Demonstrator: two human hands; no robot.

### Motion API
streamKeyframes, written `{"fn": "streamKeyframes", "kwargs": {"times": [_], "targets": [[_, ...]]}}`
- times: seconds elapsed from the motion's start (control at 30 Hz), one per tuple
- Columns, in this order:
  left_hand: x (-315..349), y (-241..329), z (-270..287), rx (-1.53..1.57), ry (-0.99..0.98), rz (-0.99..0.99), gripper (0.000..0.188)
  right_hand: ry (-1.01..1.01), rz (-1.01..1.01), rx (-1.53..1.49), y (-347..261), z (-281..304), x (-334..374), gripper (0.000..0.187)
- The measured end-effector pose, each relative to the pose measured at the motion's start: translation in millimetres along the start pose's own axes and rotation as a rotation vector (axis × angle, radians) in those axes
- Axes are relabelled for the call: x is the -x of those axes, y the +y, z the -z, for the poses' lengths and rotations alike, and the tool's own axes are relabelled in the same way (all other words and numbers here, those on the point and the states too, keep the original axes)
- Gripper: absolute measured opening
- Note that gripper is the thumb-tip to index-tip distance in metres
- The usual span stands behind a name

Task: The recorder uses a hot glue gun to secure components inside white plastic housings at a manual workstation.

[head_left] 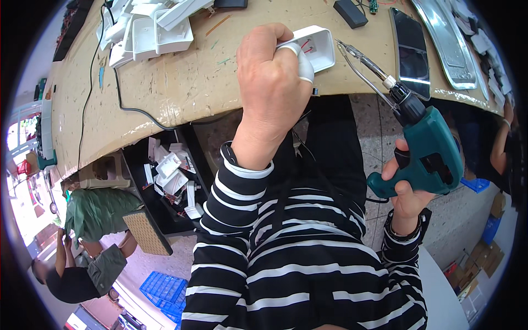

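My left hand (275, 82) is closed around a white plastic housing (328, 52) at the table's front edge. The housing is a hollow box with a rounded white part beside my fingers; short red wires show inside. My right hand (406, 187) grips the handle of a green soldering gun (434, 146), a finger by its black trigger. The gun's metal tip and a bent feed tube point up and left, close to the housing's right side but apart from it.
White housings (159, 36) are piled at the back left. A black phone (411, 52), a metal tray (451, 44) and a black box (350, 14) lie on the right. A black cable (118, 93) crosses the table. Below, a black bin (148, 206) holds white parts. Other people are at both sides.
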State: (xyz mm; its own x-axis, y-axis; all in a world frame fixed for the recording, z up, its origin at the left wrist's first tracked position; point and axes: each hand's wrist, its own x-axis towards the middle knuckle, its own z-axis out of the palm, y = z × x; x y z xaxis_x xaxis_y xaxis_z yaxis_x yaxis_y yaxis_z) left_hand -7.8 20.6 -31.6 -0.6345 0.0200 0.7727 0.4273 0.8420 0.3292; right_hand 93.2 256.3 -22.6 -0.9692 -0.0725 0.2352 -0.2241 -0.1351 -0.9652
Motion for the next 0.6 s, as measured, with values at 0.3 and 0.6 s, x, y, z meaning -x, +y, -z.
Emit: {"fn": "streamKeyframes", "kwargs": {"times": [0.3, 0.6], "targets": [[13, 4, 15, 0.097, 0.03, 0.072, 0.01, 0.019, 0.045, -0.022, -7, -8, -1, 0.075], [66, 5, 97, 0.722, 0.425, 0.362, 0.019, -0.099, 0.019, -0.061, -5, 15, 10, 0.067]]}}
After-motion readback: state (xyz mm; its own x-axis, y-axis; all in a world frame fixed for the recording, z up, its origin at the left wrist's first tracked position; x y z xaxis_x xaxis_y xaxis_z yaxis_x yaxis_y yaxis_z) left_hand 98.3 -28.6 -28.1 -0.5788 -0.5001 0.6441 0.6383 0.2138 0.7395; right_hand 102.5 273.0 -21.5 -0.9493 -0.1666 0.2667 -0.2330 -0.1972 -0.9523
